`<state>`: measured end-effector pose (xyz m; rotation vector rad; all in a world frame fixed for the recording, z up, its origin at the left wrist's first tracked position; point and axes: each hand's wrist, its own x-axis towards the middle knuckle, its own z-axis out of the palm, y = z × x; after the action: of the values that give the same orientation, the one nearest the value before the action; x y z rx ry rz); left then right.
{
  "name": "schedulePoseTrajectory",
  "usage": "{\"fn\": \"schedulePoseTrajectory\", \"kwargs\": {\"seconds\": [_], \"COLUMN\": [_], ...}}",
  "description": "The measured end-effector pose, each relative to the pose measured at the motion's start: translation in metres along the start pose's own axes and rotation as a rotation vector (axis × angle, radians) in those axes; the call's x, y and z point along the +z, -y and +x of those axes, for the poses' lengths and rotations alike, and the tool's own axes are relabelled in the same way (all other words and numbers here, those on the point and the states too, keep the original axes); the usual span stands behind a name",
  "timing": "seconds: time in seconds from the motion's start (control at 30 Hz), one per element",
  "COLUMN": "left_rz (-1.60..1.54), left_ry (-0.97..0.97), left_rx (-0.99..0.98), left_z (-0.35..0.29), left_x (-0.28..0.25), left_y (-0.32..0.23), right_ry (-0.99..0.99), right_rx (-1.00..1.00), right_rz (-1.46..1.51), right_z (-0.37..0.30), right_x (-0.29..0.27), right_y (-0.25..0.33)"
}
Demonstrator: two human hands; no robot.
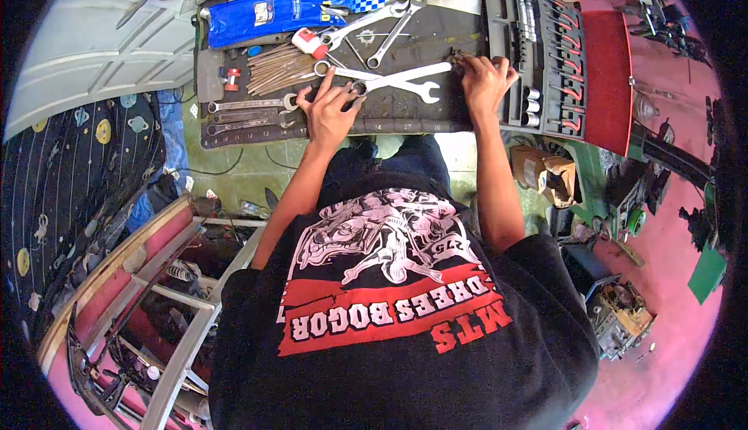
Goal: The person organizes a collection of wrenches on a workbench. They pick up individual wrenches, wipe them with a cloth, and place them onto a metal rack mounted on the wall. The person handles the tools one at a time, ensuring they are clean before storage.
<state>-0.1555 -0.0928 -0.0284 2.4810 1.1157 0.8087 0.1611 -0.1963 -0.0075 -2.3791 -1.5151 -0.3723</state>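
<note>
Two large combination spanners lie crossed on the dark tool mat (389, 114). One spanner (413, 75) runs up to the right from its ring end by my left fingers. The other spanner (428, 91) has its jaw at lower right and its ring near my index finger. My left hand (330, 114) rests over these ring ends, fingers apart. At the right of the mat, my right hand (485, 87) is open, fingers spread and bent down beside the first spanner's far end. A small dark clump (458, 54) lies by its fingertips; contact is unclear. Smaller combination spanners (249, 105) lie left of my left hand.
Thin brown rods (279, 70), a white bottle with a red cap (308, 43) and more spanners (396, 31) lie farther back. A blue packet (280, 14) is behind them. On the right stands an open socket case (538, 60) with red-handled tools and a red lid (608, 79).
</note>
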Motion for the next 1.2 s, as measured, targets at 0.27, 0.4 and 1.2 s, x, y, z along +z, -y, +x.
{"fn": "schedulePoseTrajectory", "kwargs": {"seconds": [0.27,0.4,1.2], "left_rz": [0.007,0.001,0.087], "left_ry": [-0.005,0.004,0.345], "left_rx": [0.004,-0.006,0.013], "left_z": [0.000,0.001,0.053], "left_x": [-0.002,-0.001,-0.001], "left_y": [-0.001,-0.001,-0.030], "right_ry": [-0.009,0.026,0.506], "right_rx": [0.008,-0.011,-0.389], "right_rz": [0.063,0.136,0.006], "right_z": [-0.022,-0.027,0.060], "right_x": [0.001,-0.002,-0.023], "right_y": [0.015,0.009,-0.017]}}
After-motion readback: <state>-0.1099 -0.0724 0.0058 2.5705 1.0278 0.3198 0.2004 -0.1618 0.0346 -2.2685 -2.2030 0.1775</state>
